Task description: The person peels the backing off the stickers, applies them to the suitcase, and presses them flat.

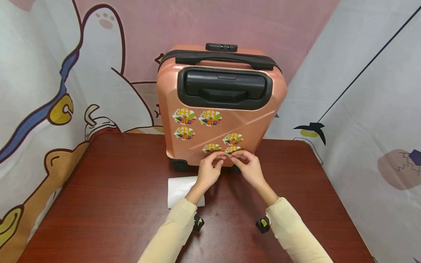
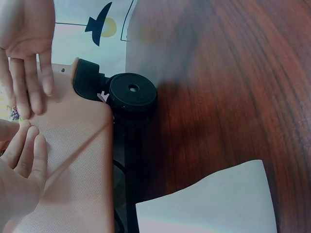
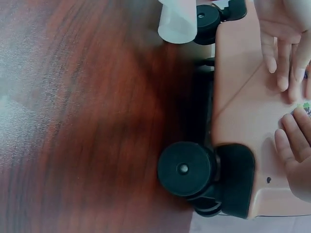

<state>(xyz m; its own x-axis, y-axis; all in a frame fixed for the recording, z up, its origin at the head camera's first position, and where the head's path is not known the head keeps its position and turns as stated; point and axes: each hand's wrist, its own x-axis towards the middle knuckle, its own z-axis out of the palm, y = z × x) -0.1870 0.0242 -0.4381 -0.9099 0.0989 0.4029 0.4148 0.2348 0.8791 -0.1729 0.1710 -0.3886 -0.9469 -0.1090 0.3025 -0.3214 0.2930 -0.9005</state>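
A pink hard-shell suitcase stands upright, its face bearing several round fruit-print stickers. Low on that face, both hands meet at the lowest right sticker. My left hand pinches at its lower left edge with thumb and index finger. From the other side, my right hand pinches at its lower right edge. In the wrist views the fingertips of both hands nearly meet, and only a small part of the sticker shows. The other fingers are loosely bent near the shell.
A curled white paper sheet lies on the brown table, left of the hands and in front of the suitcase. Black wheels stick out from the suitcase's base. Patterned cloth hangs behind and at the sides.
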